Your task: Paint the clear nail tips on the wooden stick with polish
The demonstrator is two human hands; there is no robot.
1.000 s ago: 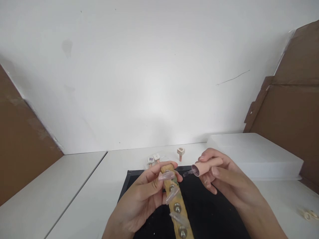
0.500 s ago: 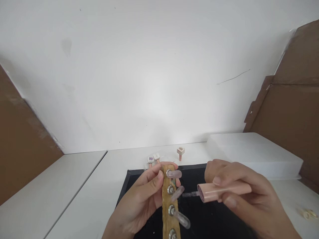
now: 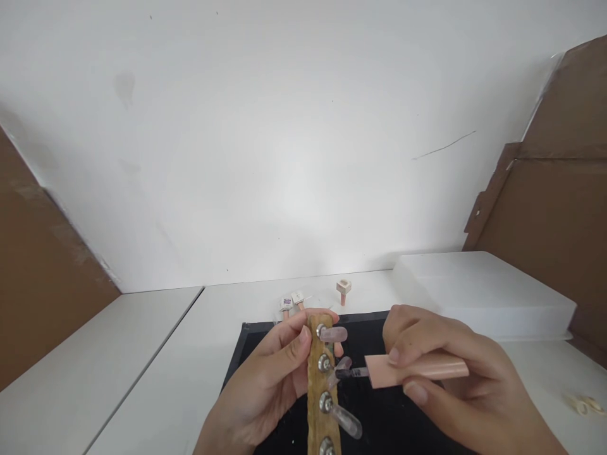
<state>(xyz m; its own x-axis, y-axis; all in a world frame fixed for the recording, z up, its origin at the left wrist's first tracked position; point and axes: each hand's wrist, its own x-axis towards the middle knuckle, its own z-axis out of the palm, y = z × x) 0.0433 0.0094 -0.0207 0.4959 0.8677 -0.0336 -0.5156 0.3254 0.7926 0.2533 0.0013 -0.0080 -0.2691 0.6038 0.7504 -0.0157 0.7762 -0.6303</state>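
My left hand (image 3: 275, 376) grips a narrow wooden strip (image 3: 317, 417) by its upper end, thumb on the near face. Round metal mounts run along the strip, and several translucent false nails stick out from it to the right. Closed around the pink cap of a nail polish brush (image 3: 386, 371) is my right hand (image 3: 455, 373). The brush points left, its dark bristles lying over the second false nail (image 3: 342, 370) from the top. Above that is a pale pinkish nail (image 3: 334, 334); below it, a clear one (image 3: 346, 421) slants down.
A black mat (image 3: 379, 417) lies under my hands on the white table (image 3: 156, 354). Behind are two small white-topped bottles (image 3: 286, 304) and a lone one (image 3: 344, 288). A translucent box (image 3: 488, 291) stands right, with cream rings (image 3: 585, 404) nearer me. Brown cardboard (image 3: 545, 208) flanks the sides.
My right hand has moved slightly left and turned the brush. Its bristles, beside the second false nail before, are now over it. My left hand and the strip are nearly still.
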